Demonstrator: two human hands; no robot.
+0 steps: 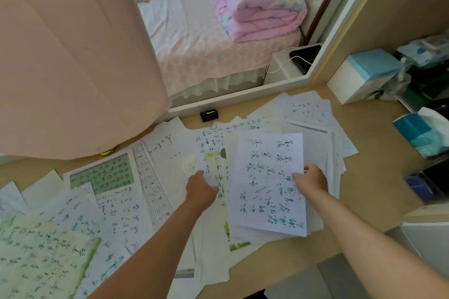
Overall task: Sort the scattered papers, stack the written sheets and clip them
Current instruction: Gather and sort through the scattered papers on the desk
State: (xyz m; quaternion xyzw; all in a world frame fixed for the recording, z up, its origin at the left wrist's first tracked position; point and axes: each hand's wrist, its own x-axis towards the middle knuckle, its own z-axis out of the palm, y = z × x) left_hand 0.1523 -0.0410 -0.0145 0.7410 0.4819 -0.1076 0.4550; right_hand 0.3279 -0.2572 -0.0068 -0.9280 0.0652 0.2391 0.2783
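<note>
— Where the hands come first, what is entered?
— Item one: right hand [312, 178], thumb and fingers pinching the right edge of a written sheet [267, 182] in green script, which sits topmost over a loose stack of sheets [336, 153]. Item two: left hand [200, 187], back upward, set on overlapping sheets just left of that one. Its fingers are hidden, so whether it grips anything cannot be told.
— And round them?
— Scattered papers [116, 201], mostly written, fanned over the left of the desk [379, 153]. A green-edged sheet [43, 262] lies at the near left. One black binder clip [209, 115] lies on the desk beyond the papers, just beside the white frame [243, 94] and apart from both hands.
— Further out?
— Tissue box [418, 133] at the right. Blue-and-white box [364, 77] behind it. Pink cloth [73, 56] hanging at the left.
</note>
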